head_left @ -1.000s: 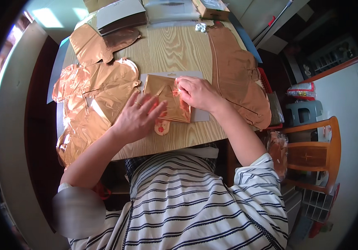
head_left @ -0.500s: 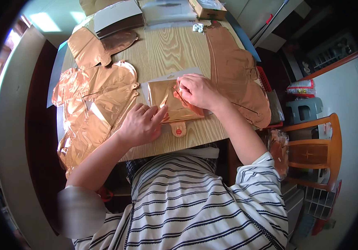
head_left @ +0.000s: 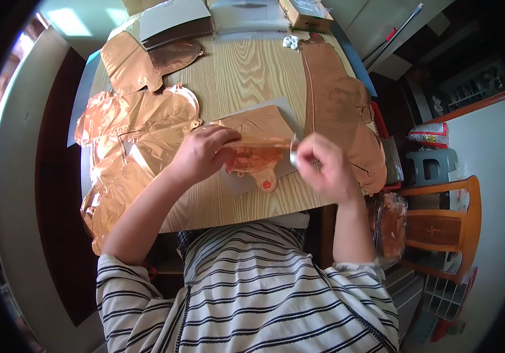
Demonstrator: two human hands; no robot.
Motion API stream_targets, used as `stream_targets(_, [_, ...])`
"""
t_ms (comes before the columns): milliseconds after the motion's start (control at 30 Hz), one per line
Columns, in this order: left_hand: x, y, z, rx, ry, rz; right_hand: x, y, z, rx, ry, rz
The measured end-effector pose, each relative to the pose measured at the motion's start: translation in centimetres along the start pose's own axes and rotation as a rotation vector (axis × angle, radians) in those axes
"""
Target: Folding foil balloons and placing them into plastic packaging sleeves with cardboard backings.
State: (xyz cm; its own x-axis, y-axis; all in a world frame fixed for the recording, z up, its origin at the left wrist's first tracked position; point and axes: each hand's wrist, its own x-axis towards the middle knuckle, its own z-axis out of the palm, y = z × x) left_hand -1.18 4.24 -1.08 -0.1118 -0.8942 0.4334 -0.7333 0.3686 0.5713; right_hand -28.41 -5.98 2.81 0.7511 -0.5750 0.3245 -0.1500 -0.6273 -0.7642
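Note:
A folded copper-coloured foil balloon (head_left: 267, 120) lies on a grey card (head_left: 291, 107) in front of me. Its near edge is lifted, and a rounded tab (head_left: 266, 183) with a red mark sticks out toward me. My left hand (head_left: 202, 152) pinches the lifted edge at its left end. At the right end, my right hand (head_left: 326, 167) is curled, with a small white piece (head_left: 293, 151) at its fingertips; motion blur hides its exact kind. Unfolded copper foil balloons (head_left: 138, 126) spread to the left, and another large foil balloon (head_left: 335, 94) lies at the right.
A stack of grey cards (head_left: 173, 20) stands at the far left of the wooden table (head_left: 235, 70), beside clear plastic sleeves (head_left: 249, 17) and a cardboard box (head_left: 305, 15). Small white rolls (head_left: 291, 42) sit near the box. A wooden chair (head_left: 440, 226) stands at the right.
The foil's near edge has been raised, and the packet and card have turned slightly. My right hand has moved right and toward me; my left hand has gone up and now grips the edge.

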Motion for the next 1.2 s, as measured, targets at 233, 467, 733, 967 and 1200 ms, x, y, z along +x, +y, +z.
stream_targets(233, [2.0, 0.9, -1.4, -0.138, -0.078, -0.242, -2.1, 0.2, 3.6, -0.101, -0.062, 0.009])
stream_targets(467, [1.1, 1.8, -1.5, -0.217, -0.041, -0.287, -2.8, -0.7, 2.9, -0.384, -0.154, -0.055])
stream_targets(733, [0.5, 2.3, -0.8, -0.464, -0.069, -0.403, -9.5, -0.5, 2.9, -0.559, -0.304, -0.191])
stream_targets(967, [0.2, 2.8, 0.1, -0.449, -0.042, -0.341, -8.4, 1.9, 2.7, -0.377, -0.01, -0.299])
stream_targets(1200, [-0.3, 2.2, 1.2, -0.245, 0.097, -0.19, -1.6, 3.3, 5.8, -0.3, 0.252, -0.147])
